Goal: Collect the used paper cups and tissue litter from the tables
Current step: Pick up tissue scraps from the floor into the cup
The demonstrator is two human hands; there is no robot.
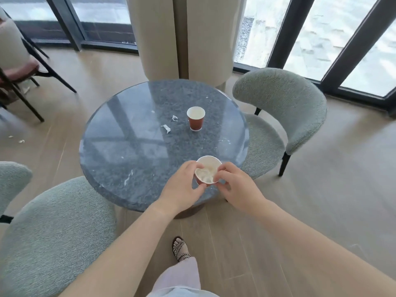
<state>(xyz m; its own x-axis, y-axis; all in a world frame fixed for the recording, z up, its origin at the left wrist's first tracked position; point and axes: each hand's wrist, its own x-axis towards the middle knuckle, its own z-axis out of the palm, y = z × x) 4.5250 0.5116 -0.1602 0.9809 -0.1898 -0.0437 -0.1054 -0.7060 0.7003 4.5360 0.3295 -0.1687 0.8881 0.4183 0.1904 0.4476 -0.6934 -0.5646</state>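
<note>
Paper cup [209,169] gripped by left hand [182,187] while right hand [233,187] pinches tissue [206,175] in, freeing space for more litter.

Round grey stone desk [132,151] with three fuzzy grey-green chairs pulled around it, one on the right [285,116]. Beige curtain [182,37] hangs behind, dark-framed windows [321,35], light wood floor [332,189].

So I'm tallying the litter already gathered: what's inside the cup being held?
The held cup contains crumpled white tissue, gripped at the rim by the left hand and right hand. Fingers cover the rim's edges, and the tissue hides the cup's bottom.
</note>
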